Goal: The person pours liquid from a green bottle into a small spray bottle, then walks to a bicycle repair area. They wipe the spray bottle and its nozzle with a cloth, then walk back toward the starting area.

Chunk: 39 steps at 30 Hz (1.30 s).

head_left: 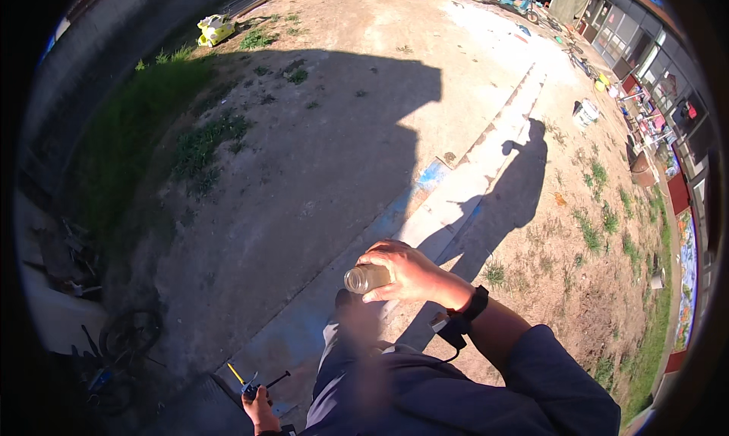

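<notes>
My right hand (406, 273) is raised in front of my chest and closed around a small clear glass jar (364, 278), which lies sideways with its open mouth pointing left. A black wristband (476, 303) sits on that wrist, and the sleeve is dark blue. Low at the bottom edge, my left hand (262, 411) grips a small dark tool (254, 389) with a yellow rod and a thin black rod sticking out of it. Only part of that hand shows.
Bare dirt ground spreads ahead, half in shade. A long pale concrete strip (471, 170) runs diagonally away. Grass patches (144, 124) lie left, a yellow object (215, 30) far left, a white bucket (586, 113) right, buildings (668, 86) along the right, and bicycles and clutter (114, 345) at lower left.
</notes>
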Motion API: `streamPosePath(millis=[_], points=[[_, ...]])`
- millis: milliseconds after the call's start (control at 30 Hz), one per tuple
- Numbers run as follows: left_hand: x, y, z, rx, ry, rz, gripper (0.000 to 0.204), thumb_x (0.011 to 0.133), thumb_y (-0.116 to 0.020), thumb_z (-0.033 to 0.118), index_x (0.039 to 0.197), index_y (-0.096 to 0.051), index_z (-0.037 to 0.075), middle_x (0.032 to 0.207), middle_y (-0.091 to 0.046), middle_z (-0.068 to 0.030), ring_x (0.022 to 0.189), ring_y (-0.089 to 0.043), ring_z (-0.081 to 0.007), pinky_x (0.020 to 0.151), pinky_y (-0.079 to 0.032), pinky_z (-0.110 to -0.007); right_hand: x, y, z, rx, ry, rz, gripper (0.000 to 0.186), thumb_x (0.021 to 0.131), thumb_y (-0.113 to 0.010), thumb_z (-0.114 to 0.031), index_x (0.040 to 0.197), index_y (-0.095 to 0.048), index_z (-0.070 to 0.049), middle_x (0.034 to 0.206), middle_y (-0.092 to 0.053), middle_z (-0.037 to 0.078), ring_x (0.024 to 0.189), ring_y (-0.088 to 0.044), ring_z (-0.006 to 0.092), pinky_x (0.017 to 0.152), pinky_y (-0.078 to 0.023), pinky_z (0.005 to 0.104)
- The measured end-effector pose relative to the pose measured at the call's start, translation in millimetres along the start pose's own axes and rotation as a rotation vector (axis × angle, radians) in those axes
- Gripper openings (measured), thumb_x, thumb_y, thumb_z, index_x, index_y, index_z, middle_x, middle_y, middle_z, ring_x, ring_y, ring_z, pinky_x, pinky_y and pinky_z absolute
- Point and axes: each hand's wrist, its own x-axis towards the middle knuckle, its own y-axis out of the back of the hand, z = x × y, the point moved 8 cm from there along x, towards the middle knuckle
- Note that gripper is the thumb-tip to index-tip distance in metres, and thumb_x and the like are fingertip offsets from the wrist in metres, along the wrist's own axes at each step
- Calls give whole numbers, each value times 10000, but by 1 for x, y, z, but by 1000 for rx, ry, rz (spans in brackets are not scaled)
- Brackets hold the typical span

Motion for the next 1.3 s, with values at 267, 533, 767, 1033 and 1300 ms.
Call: streamPosePath(millis=[267,533,767,1033,1300], points=[[94,-269,253,153,-303,-351,376,830,-805,130,1130,-580,103,899,-628,2,714,-585,-115,581,-461,-283,-47,131,112,-29,-435,418,627,723,-949,-340,1188,-689,-9,1128,-689,140,1063,-687,296,937,-547,384],[76,-588,406,451,-534,-664,466,779,-858,194,1124,-591,29,918,-638,-21,775,-603,-122,663,-510,-303,-69,217,205,36,-729,664,558,706,-953,-240,1160,-701,-37,1109,-696,134,1024,-704,289,889,-565,385],[64,-781,419,586,-575,-658,595,731,-883,237,1185,-595,-17,1036,-671,-82,903,-634,-182,828,-547,-358,-47,327,349,64,-768,767,539,711,-951,-231,1151,-704,-42,1096,-698,125,1018,-704,268,882,-565,384],[59,-876,481,568,-479,-573,540,716,-881,188,1134,-597,-2,977,-640,-61,849,-600,-157,758,-537,-356,51,496,475,63,-682,758,572,713,-957,-233,1175,-692,-22,1138,-682,108,1054,-690,255,935,-549,362],[91,-1136,539,690,-533,-635,480,734,-866,167,1096,-594,7,921,-628,-54,807,-608,-166,717,-536,-355,110,625,644,-1,-759,850,600,697,-967,-217,1190,-682,-27,1143,-684,109,1086,-692,261,957,-548,375]])
